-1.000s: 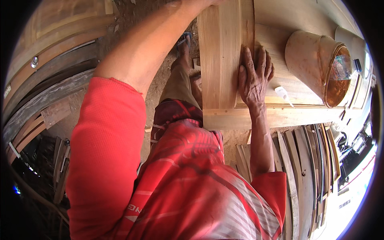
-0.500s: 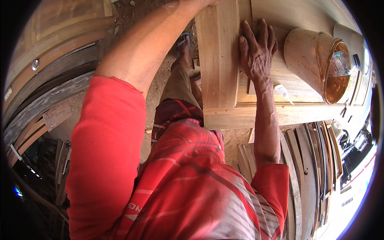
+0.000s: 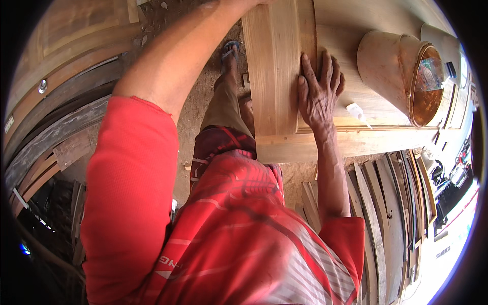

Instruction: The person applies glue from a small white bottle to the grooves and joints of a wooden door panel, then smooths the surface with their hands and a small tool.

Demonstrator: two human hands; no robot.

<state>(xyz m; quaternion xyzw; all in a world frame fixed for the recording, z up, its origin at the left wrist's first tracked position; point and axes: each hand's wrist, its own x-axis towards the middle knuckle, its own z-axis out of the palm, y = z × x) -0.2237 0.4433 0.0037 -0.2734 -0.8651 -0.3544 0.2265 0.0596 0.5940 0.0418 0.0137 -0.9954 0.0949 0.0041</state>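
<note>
A pale wooden door-like panel (image 3: 274, 76) with a raised frame lies in front of me. My right hand (image 3: 320, 94) rests palm down on it, fingers stretched out and slightly spread, thumb against the inner edge of the frame. Beside the fingers runs a slightly darker wood strip (image 3: 307, 25), its near end hidden by the hand. Of my left hand (image 3: 256, 2), only a sliver shows at the top edge near the panel's far left side; its fingers are out of view. To the right of my right hand lies a small white nozzle bottle (image 3: 357, 110).
A stained bucket (image 3: 384, 71) lies on its side on the panel, with a clear plastic item (image 3: 432, 73) at its mouth. Several boards (image 3: 378, 223) stand at the lower right. More timber (image 3: 61, 122) is stacked at left, near a wooden door (image 3: 84, 23).
My right hand has slid toward me along the frame's inner edge. My left arm has shifted slightly left, and the whole view has moved a little.
</note>
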